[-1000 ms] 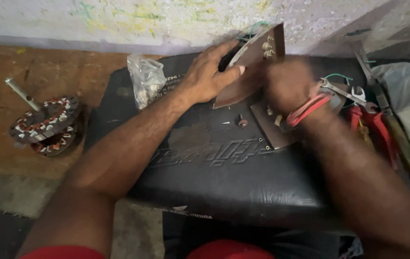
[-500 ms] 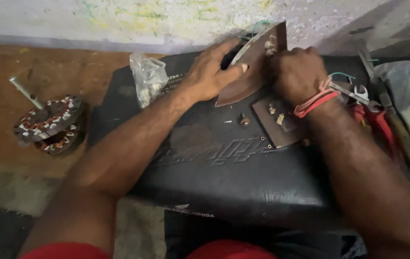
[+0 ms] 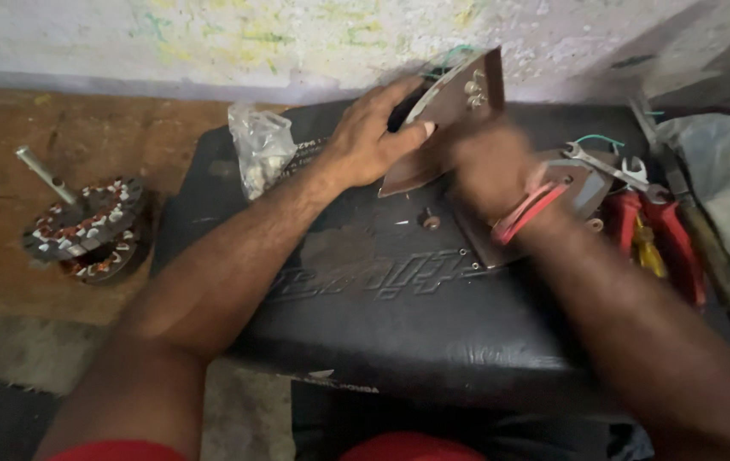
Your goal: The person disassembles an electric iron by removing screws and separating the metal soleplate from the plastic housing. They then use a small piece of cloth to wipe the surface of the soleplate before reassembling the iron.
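A wide black padded leather cushion (image 3: 399, 299) fills the centre and lower middle of the frame, resting on a worn brown wooden floor (image 3: 83, 128) that shows at the upper left. Behind both runs a pale, paint-stained wall (image 3: 211, 34) along the top edge.

At the upper centre, a flat dark brown plate with small metal fittings near its top (image 3: 455, 107) stands tilted on edge on the cushion. The left hand (image 3: 373, 137) grasps it from the left side, thumb laid across its face and fingers wrapped behind its edge. The right hand (image 3: 489, 166) is just right of and below the plate, blurred; it appears loosely clenched close against the plate's lower edge, but I cannot tell whether it grips anything. A red band (image 3: 527, 212) circles that wrist.

Under the right wrist lies a second flat brown plate (image 3: 502, 239) on the cushion. At the far left sits a round wound motor core with a metal shaft (image 3: 83, 226). At the right edge lie red-handled pliers (image 3: 664, 230) and silver spanners (image 3: 613, 166). A crumpled clear plastic bag (image 3: 258, 149) lies left of the left hand. A small dark screw-like piece (image 3: 430, 220) rests on the cushion below the tilted plate.
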